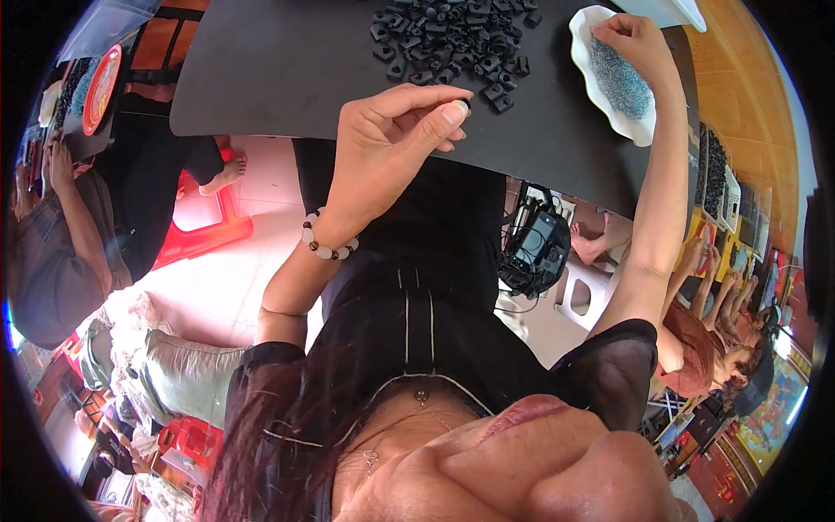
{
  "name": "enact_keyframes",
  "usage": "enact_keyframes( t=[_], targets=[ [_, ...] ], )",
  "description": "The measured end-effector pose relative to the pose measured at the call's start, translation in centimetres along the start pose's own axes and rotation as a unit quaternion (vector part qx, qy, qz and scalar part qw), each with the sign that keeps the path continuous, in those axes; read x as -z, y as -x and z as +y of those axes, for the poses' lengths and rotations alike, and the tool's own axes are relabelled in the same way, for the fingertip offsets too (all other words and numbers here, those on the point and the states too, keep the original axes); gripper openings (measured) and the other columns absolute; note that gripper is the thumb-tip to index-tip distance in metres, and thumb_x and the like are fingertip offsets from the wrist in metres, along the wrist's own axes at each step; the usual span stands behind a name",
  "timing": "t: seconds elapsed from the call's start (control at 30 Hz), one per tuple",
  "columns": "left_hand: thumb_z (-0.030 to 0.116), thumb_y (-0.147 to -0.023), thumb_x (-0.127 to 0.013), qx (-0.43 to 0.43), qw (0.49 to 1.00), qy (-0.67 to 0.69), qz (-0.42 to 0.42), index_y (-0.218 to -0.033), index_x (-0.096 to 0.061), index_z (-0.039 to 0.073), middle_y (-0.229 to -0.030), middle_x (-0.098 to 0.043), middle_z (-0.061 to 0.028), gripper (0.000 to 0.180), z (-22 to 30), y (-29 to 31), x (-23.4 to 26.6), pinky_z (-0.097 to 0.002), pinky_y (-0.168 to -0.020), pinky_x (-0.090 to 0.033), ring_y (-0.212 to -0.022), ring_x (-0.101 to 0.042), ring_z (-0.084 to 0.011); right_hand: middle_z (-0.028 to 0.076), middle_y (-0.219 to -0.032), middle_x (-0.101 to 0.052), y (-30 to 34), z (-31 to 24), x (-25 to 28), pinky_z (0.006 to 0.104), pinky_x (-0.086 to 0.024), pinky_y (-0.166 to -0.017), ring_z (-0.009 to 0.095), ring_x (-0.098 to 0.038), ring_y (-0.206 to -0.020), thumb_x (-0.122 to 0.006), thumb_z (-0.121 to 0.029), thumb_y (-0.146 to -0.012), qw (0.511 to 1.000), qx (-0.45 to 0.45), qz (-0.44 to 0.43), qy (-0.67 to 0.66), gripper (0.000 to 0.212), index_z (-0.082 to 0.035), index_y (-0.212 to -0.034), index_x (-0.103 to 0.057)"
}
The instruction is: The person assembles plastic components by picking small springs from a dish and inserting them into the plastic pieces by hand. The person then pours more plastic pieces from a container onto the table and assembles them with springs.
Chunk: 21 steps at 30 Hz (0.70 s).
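Note:
My left hand [396,143] is closed in a pinch near the table's front edge. Between its thumb and forefinger a small black part [467,103] pokes out, mostly hidden by the fingers. A heap of small black plastic parts [448,43], each with a hole or notch, lies just beyond that hand. At the right, my right hand [642,50] reaches over a white wavy-rimmed dish [581,63]. Its fingertips are pressed together at the small shiny silvery-blue pieces [624,85] in the dish; whatever they pinch is too small to make out.
The dark table [261,78] curves toward me. A black device with cables [532,244] hangs below its front edge, near a white stool [581,291]. Other people sit working at left and right. A red stool [209,230] stands at left, above a pale green cushion [191,370].

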<state>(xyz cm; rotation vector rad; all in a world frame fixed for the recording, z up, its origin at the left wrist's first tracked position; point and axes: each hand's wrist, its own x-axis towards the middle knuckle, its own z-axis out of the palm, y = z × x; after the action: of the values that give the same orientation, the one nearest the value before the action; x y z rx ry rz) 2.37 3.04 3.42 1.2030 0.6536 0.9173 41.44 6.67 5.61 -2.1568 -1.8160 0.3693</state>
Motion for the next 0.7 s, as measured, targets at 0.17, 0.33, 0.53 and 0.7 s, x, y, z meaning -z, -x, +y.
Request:
enact_keyframes(
  t=[0.17, 0.33, 0.53, 0.7],
  targets=[
    [0.010, -0.088, -0.070, -0.004, 1.000, 0.003, -0.004, -0.104, -0.072, 0.001, -0.086, -0.068, -0.0056, 0.019, -0.2, -0.1, 0.3, -0.0212, -0.068, -0.053, -0.076, -0.066, -0.0103, -0.002, -0.080, -0.064, 0.8, 0.7, 0.8, 0.0231, -0.043, -0.073, 0.006, -0.056, -0.075, -0.069, -0.029, -0.086, 0.990, -0.017, 0.048, -0.131, 0.026, -0.004, -0.094, -0.071],
    [0.009, -0.086, -0.072, 0.039, 0.998, 0.044, -0.037, -0.106, -0.071, -0.001, -0.088, -0.071, -0.0092, 0.023, -0.2, -0.4, 0.3, -0.0228, -0.075, -0.055, -0.079, -0.068, -0.0125, -0.005, -0.081, -0.063, 2.2, -0.4, 0.4, 0.0217, -0.040, -0.075, 0.004, -0.052, -0.077, -0.069, -0.025, -0.087, 0.989, -0.005, 0.115, -0.093, 0.022, -0.005, -0.095, -0.071],
    [0.007, -0.086, -0.071, 0.060, 0.988, 0.127, -0.058, -0.111, -0.068, -0.004, -0.095, -0.071, -0.0135, 0.027, -0.7, -0.2, -0.1, -0.0263, -0.078, -0.058, -0.083, -0.070, -0.0168, 0.002, -0.090, -0.070, 9.4, -12.3, -2.1, 0.0199, -0.046, -0.072, 0.005, -0.061, -0.080, -0.065, -0.013, -0.089, 0.878, 0.103, 0.074, -0.462, 0.016, -0.001, -0.099, -0.070],
    [0.006, -0.086, -0.071, 0.049, 0.985, 0.155, -0.059, -0.111, -0.068, -0.003, -0.095, -0.071, -0.0146, 0.027, -0.8, 1.0, -0.1, -0.0271, -0.076, -0.059, -0.083, -0.070, -0.0178, 0.006, -0.093, -0.067, 12.6, -17.5, -7.2, 0.0198, -0.046, -0.074, 0.008, -0.060, -0.082, -0.066, 0.000, -0.087, 0.805, 0.140, 0.041, -0.575, 0.012, 0.003, -0.099, -0.068]
  ],
)
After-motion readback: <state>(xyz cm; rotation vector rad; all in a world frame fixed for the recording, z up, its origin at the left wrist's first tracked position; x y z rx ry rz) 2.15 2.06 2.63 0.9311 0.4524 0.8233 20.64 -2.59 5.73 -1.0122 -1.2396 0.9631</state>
